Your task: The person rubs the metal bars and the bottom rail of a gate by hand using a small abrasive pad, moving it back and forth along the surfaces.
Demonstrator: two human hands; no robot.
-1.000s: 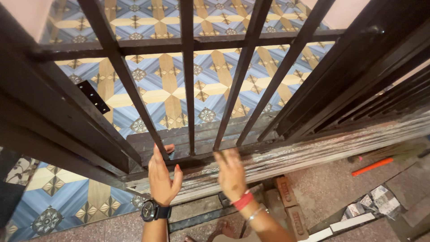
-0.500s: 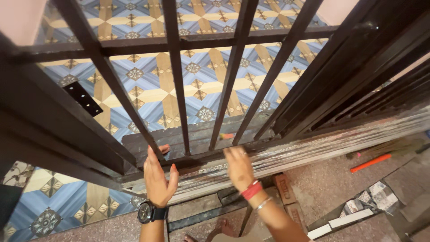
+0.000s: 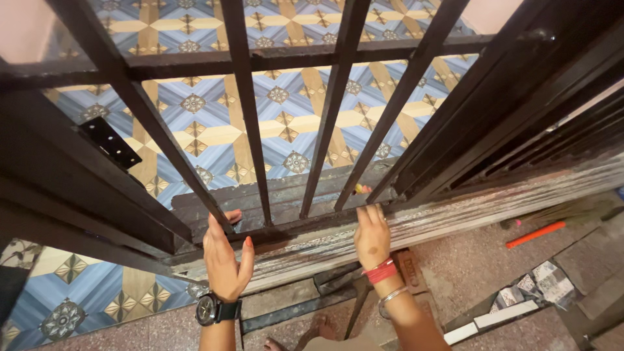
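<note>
Our left hand (image 3: 224, 263), w/ watch, lies open-palmed on the grille's bottom rail (image 3: 286, 224), thumb hooked round a bar (image 3: 195, 175). Right hand (image 3: 372, 235) is flat on the rail, fingers over its top. Grille (image 3: 331, 130) leans over tiled floor (image 3: 214, 133). Vs 1 s ago: hands spread wider, grille looms closer — likely being shifted.

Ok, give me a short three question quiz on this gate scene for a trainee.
1. True or false: both hands touch the gate's bottom rail.
2. Which wrist wears the black watch? A) left B) right
3. What colour is the stick-like tool on the ground at the right?

Key:
1. True: the left hand and right hand both rest on it.
2. A; the right wrist has red thread and a bangle.
3. Orange.
</note>
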